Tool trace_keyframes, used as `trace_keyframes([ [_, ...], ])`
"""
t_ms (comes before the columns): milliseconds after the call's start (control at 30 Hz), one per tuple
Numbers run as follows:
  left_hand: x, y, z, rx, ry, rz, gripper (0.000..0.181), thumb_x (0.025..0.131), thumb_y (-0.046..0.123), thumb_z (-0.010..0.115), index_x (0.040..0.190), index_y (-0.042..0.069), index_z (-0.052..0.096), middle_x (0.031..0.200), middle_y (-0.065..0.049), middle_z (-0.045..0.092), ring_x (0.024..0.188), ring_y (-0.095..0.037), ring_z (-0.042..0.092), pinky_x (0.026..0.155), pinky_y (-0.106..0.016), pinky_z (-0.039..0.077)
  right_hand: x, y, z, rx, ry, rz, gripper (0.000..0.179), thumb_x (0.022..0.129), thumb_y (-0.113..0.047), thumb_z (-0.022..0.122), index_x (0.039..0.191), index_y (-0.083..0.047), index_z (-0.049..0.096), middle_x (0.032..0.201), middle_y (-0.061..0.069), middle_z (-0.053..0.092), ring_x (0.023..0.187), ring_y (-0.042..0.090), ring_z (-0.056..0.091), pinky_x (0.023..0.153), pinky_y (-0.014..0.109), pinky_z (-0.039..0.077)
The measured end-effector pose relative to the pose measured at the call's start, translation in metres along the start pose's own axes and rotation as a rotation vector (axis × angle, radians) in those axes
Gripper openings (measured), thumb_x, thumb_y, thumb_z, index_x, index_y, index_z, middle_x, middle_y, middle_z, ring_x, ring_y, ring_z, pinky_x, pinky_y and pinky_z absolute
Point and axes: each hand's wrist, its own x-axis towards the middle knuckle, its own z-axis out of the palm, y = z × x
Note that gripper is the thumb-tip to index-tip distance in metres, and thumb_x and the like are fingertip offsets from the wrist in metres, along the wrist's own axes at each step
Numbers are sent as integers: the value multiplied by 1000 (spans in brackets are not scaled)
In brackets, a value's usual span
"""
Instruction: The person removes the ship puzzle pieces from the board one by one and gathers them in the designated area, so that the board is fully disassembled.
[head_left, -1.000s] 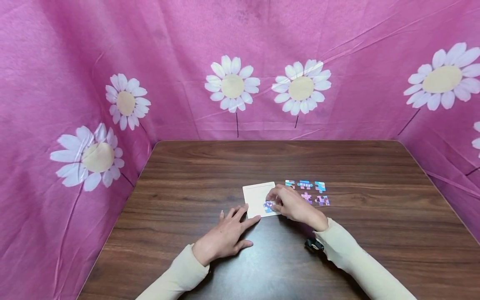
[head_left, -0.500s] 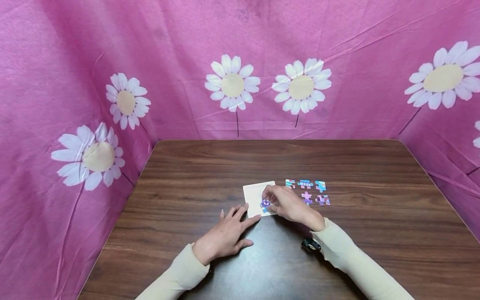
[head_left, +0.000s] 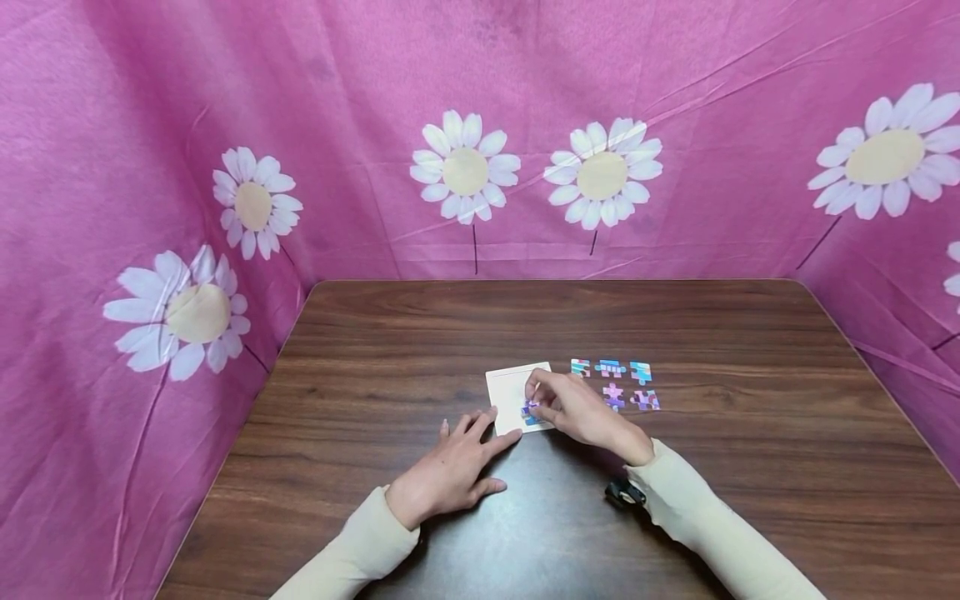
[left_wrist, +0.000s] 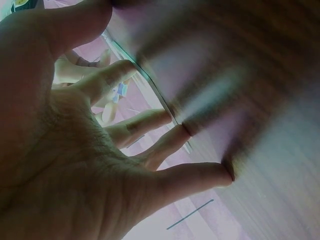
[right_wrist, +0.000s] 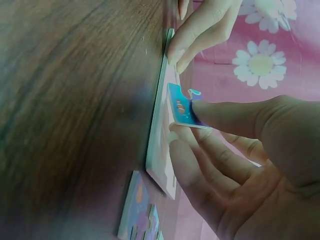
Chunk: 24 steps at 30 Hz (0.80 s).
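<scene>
A blue and purple jigsaw puzzle piece (right_wrist: 181, 110) is pinched between the thumb and fingers of my right hand (head_left: 581, 410). In the right wrist view it stands tilted close over a white puzzle tray (head_left: 507, 387), with an orange fish printed on it. The head view shows only a small part of the piece, near the tray's front side. My left hand (head_left: 448, 472) lies with spread fingers at the tray's left front corner, fingertips touching its edge and the table. The left thumb points right, off the tray.
Right of the tray lie several loose puzzle pieces (head_left: 611, 368) in two rows, some partly hidden by the right hand. The wooden table (head_left: 390, 333) ends at a pink flowered cloth (head_left: 360, 167). A small black device (head_left: 625, 493) sits at the right wrist.
My right hand has shifted slightly left over the tray with the puzzle piece, which has turned and now shows less of its face. The left hand has stayed put.
</scene>
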Motion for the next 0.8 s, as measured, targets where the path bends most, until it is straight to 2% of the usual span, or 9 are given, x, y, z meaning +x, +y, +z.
trace_keyframes([
  [400, 0, 1, 0, 9, -11, 0, 67, 99, 43, 68, 160, 30, 43, 167, -17, 34, 151, -42, 39, 107, -74, 42, -22, 9, -12, 78, 45, 75, 9, 98, -8, 71, 103, -9, 65, 88, 3, 76, 72, 7, 65, 62, 24, 52],
  [533, -1, 1, 0, -6, 0, 6, 68, 99, 42, 69, 160, 29, 43, 167, -18, 34, 151, -43, 39, 106, -75, 42, -32, 14, -18, 61, 86, 95, 10, 96, -10, 74, 103, -11, 67, 87, 0, 76, 72, 6, 64, 63, 24, 52],
  [800, -1, 0, 0, -29, 9, 6, 67, 99, 41, 69, 160, 29, 43, 167, -19, 33, 151, -43, 37, 106, -77, 40, -57, 27, -36, 20, 173, 145, 10, 93, -4, 75, 100, -8, 68, 84, -1, 72, 71, 5, 62, 62, 23, 52],
])
